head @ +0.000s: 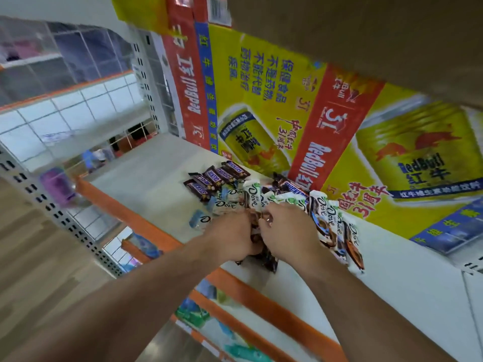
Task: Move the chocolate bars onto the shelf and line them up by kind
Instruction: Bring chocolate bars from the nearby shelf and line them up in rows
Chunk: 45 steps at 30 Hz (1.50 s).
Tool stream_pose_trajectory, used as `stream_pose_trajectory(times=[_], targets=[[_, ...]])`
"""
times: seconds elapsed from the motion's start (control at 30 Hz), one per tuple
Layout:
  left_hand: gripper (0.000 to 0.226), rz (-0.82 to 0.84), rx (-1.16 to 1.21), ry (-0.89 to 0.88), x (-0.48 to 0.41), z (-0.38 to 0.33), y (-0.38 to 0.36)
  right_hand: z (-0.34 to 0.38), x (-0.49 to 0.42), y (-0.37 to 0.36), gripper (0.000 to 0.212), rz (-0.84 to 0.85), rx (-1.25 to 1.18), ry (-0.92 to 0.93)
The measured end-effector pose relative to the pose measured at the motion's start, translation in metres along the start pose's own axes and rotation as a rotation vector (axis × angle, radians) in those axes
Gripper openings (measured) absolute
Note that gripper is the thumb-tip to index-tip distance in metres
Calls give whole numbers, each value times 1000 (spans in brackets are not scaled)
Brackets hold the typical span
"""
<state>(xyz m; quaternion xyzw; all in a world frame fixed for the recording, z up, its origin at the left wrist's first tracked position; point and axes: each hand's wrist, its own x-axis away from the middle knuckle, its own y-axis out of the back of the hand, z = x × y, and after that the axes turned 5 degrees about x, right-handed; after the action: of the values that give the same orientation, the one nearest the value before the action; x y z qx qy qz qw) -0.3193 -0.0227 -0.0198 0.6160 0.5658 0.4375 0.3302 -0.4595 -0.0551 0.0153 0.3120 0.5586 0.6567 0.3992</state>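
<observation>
Bright, even indoor light, soft shadows; wide-angle bending and motion blur smear the frame's edges.

A yellow-and-red Red Bull carton [274,100] stands at the back, with a plain brown cardboard surface [366,35] filling the upper right. A white perforated upright [52,212] crosses the wood-pattern floor [39,257]. Wire mesh panels [78,105] stand at left, and a blurred purple item [56,186] sits just beside the upright.

Left grip [231,235], right grip [288,231]; both curled
</observation>
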Motion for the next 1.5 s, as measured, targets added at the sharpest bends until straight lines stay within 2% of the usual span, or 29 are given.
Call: stream_pose_trajectory(times=[0.1,0.23,0.33,0.47,0.57,0.67,0.77,1.0,1.13,1.23,1.3,1.37,1.5], targets=[[30,22,27,-54,-2,0,4,6,-11,-4,24,-1,53,-6],[52,10,28,3,-2,0,0,11,-21,-6,22,5,119,-26],[46,32,25,27,-4,0,0,13,-25,-7,16,40,159,-24],[31,22,25,-17,-6,-4,1,14,-26,-6,26,71,167,-43],[24,-11,22,-52,-7,-6,-2,16,-25,-3,22,80,185,-55],[43,-28,6,-8,-7,-2,-4,19,-24,-3,31,85,225,-69],[41,-2,-38,4,-8,0,-3,22,-25,-4,39,95,271,-69],[39,12,26,27,-5,-3,-1,21,-25,7,12,162,241,-100],[35,26,54,30,-3,-5,2,18,-25,3,17,127,237,-94],[31,41,75,31,-4,-7,3,15,-26,-3,46,129,235,-75],[28,48,99,46,-5,-8,2,14,-26,-4,54,137,244,-62],[28,61,122,60,-5,-9,3,13,-28,-3,54,130,249,-56],[25,78,223,105,-8,-6,5,12,-32,1,36,117,194,-90]])
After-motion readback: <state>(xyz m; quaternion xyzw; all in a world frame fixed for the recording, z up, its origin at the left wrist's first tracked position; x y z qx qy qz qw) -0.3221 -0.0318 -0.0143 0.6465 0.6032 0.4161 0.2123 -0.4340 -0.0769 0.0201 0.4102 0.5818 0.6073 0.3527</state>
